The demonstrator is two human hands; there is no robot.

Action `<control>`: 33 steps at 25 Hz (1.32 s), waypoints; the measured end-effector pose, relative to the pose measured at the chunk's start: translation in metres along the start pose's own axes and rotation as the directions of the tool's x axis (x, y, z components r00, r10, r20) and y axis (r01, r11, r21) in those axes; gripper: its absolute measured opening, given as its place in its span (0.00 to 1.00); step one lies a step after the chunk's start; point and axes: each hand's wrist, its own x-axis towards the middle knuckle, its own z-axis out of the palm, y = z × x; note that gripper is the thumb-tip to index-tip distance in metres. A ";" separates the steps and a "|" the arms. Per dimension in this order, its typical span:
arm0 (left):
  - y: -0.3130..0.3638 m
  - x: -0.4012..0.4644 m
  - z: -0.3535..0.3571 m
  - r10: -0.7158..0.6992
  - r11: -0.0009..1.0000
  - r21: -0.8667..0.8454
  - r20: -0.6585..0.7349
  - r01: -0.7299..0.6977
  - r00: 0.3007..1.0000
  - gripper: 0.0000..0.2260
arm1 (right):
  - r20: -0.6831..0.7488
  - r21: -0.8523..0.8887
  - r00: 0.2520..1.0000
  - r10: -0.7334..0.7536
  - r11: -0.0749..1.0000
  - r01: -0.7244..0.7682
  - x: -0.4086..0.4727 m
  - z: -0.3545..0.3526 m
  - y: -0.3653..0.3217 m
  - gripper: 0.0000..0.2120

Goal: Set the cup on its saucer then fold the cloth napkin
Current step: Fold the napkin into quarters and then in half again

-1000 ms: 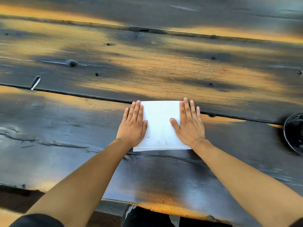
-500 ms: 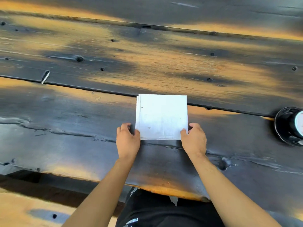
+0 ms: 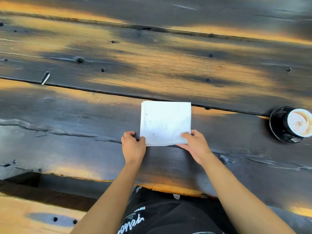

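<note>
A white cloth napkin [image 3: 166,122], folded into a layered square, lies flat on the dark wooden table [image 3: 84,132]. My left hand [image 3: 133,145] pinches its near left corner. My right hand [image 3: 194,143] grips its near right corner, thumb on top and fingers underneath. At the far right a black cup [image 3: 298,123] holding a milky coffee stands on its black saucer [image 3: 276,129].
The table is made of wide planks with a dark seam [image 3: 84,91] running just behind the napkin. Its near edge [image 3: 168,188] lies close to my lap. A wooden bench [image 3: 25,215] shows at the lower left.
My hands left the top of the napkin, where they lay flat, and came back to its near corners. They now pinch them, the right thumb farther onto the cloth.
</note>
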 end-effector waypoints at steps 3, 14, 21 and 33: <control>-0.006 -0.026 0.011 0.640 0.658 0.424 0.121 -0.622 0.759 0.30 | 0.071 0.185 0.997 0.003 0.983 -0.016 -0.010 0.004 -0.001 0.13; -0.014 0.026 -0.004 0.825 0.363 0.382 0.293 -0.850 0.484 0.10 | 0.035 -0.111 0.976 -0.216 0.970 0.218 -0.010 -0.022 0.011 0.19; -0.008 0.048 -0.024 0.839 0.300 0.217 0.405 -0.929 0.365 0.11 | 0.311 -0.495 0.906 -0.286 0.765 0.412 0.012 -0.060 0.004 0.33; 0.009 0.057 -0.007 0.537 0.808 0.075 0.315 -0.585 0.782 0.11 | 0.352 -0.717 0.725 -0.592 0.327 0.616 0.042 -0.071 -0.012 0.08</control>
